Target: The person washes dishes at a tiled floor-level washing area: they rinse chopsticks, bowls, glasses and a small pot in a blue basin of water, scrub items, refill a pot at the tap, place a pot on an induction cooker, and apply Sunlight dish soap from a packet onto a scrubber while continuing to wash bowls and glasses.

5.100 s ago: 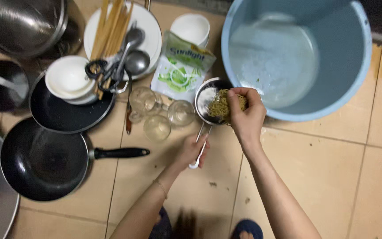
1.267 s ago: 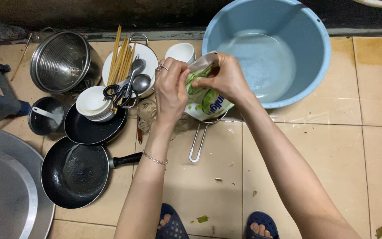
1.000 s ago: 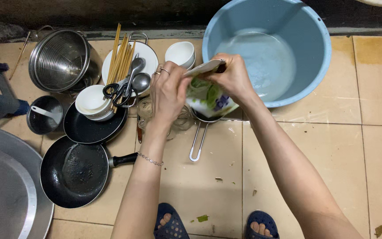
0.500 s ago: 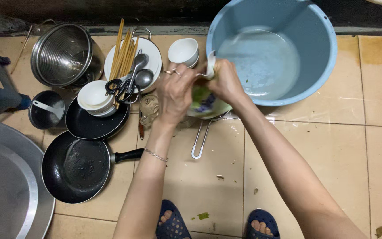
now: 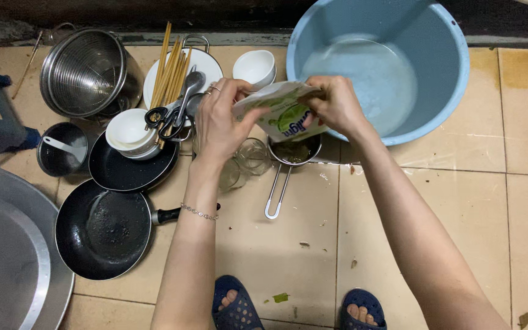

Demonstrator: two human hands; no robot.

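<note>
Both hands grip a green-and-white pouch (image 5: pixel 282 113) above a small strainer (image 5: pixel 293 151) on the floor: left hand (image 5: pixel 220 125) fingers clamp its left edge, right hand (image 5: pixel 337 105) fingers pinch its top.

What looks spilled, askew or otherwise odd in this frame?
Small scraps and a green bit lie scattered on the tiled floor near the blue sandals. Both hands tilt a green-and-white pouch over a small long-handled pot. Nothing looks broken.
</note>
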